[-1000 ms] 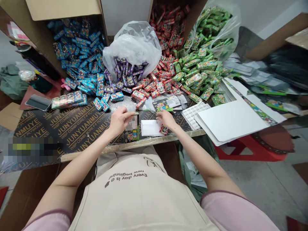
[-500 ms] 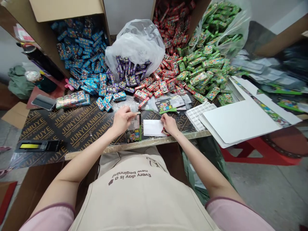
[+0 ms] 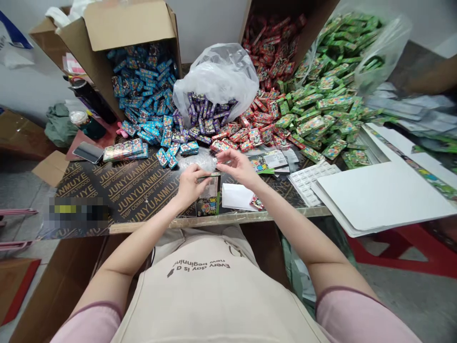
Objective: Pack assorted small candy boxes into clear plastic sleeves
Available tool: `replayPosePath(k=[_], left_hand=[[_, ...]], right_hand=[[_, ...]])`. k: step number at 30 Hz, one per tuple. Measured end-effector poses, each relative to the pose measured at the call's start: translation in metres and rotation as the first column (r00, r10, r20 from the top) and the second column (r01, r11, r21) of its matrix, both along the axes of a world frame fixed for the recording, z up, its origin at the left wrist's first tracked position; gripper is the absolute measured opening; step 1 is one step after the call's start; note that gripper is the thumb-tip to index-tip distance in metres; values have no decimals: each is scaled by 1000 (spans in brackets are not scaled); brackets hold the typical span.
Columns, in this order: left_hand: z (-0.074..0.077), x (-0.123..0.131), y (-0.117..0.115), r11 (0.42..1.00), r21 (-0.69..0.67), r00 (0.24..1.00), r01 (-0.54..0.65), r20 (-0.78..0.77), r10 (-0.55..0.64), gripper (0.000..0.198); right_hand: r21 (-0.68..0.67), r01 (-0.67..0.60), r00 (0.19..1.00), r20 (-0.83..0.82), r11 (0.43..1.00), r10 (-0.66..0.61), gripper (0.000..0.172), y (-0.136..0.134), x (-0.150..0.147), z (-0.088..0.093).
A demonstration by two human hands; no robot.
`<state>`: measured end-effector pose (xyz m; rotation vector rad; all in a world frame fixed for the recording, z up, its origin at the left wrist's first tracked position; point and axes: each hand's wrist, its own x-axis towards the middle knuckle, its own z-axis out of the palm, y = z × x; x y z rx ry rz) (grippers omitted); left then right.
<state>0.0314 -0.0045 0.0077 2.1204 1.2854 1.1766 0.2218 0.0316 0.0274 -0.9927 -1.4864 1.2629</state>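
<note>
Left hand (image 3: 191, 185): grip pinched on a narrow strip (image 3: 209, 175), thumb and fingers pressed together on it, held just above a small carton (image 3: 208, 204). Carton stands near the front edge of the bench (image 3: 221, 220). Strip judged light, thin and flexible; best held flat by its end. Carton judged light and fairly stiff, but its corners could crush; side faces are the better hold.

Right hand (image 3: 240, 166): raised over the bench, thumb and fingertips pressed together, nothing visible between them. Closest below are a white sheet (image 3: 235, 196) and a red packet (image 3: 256, 202), the packet at the sheet's right corner. Packet judged light and possibly slippery; a pinch across its flat faces is advised.

Heaps of blue packets (image 3: 143, 95), purple packets (image 3: 207, 119), red packets (image 3: 264, 128) and green packets (image 3: 321, 109) are piled along the back of the bench. A white board (image 3: 378, 195) is laid at the right end.
</note>
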Motion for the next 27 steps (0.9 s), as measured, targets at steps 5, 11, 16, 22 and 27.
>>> replayPosePath(k=[5, 11, 16, 22, 27], left_hand=[[-3, -1, 0, 999, -41, 995, -36, 91, 39, 9], [0, -2, 1, 999, -44, 990, -20, 140, 26, 8], [-2, -5, 3, 996, -50, 986, 71, 153, -62, 7], [-1, -14, -2, 982, 39, 982, 183, 46, -184, 13], [1, -16, -6, 983, 76, 986, 166, -38, -163, 17]], right_hand=[[-84, -25, 998, -67, 996, 19, 38, -10, -5, -23], [16, -51, 997, 60, 999, 50, 30, -10, 0, -14], [191, -279, 927, 310, 941, 211, 19, -3, 12, -2], [431, -323, 870, 485, 842, 86, 14, -21, 19, -12], [382, -26, 948, 304, 924, -99, 21, -21, 11, 2]])
